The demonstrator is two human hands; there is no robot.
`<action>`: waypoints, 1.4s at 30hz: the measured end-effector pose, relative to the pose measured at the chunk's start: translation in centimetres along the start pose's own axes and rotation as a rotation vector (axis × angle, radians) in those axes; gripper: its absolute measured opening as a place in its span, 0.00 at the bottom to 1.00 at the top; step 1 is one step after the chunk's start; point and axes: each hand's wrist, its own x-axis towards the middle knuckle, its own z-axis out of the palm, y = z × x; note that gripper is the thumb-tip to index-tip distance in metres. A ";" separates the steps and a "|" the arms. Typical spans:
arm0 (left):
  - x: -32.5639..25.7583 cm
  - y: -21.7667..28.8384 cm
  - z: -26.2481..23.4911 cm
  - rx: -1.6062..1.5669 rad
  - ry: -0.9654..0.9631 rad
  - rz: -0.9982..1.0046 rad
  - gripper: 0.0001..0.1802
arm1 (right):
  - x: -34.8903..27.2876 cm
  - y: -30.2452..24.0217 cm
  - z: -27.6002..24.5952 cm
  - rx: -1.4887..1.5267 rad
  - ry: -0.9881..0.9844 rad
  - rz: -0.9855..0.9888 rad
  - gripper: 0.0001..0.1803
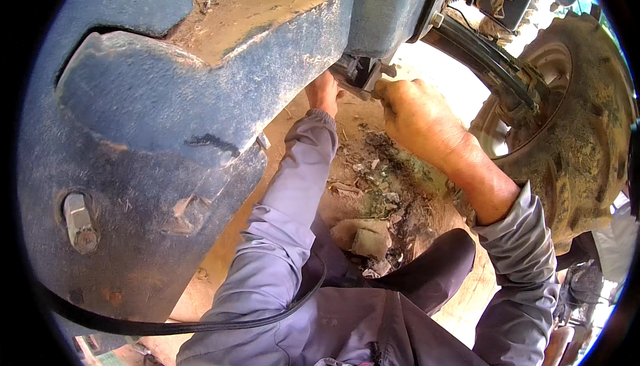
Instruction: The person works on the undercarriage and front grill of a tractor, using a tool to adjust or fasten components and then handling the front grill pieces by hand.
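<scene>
Touching a dark metal part (361, 90), the right fingers (390, 96) curl tightly.

In what looks like a rough vehicle repair yard, I sit low over bare dirt ground (360, 133) littered with broken stones (370, 239), beside the scuffed blue body (133, 113) of a heavy machine, its exposed axle (483, 56) and a mud-caked, deep-treaded tyre (567, 193) at my right.
</scene>
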 end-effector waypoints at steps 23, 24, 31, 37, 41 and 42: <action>-1.3 0.1 0.8 -0.052 0.025 0.062 0.07 | -1.4 4.0 3.6 0.371 0.015 0.122 0.12; -1.0 -0.1 0.4 -0.050 0.054 0.063 0.07 | -1.6 4.0 3.7 0.375 0.011 0.130 0.12; 1.2 -1.7 -1.9 0.148 -0.052 0.285 0.09 | -1.2 4.0 4.2 0.425 0.051 0.103 0.10; 0.6 -0.3 -0.1 0.074 0.014 0.123 0.12 | -1.0 4.6 4.5 0.271 0.084 0.109 0.11; -0.5 -1.1 0.3 -0.003 0.040 0.094 0.14 | -1.9 4.9 4.6 0.273 0.173 0.061 0.13; -1.3 -1.0 0.2 0.005 0.027 0.069 0.14 | -2.2 4.5 4.2 0.258 0.107 0.112 0.12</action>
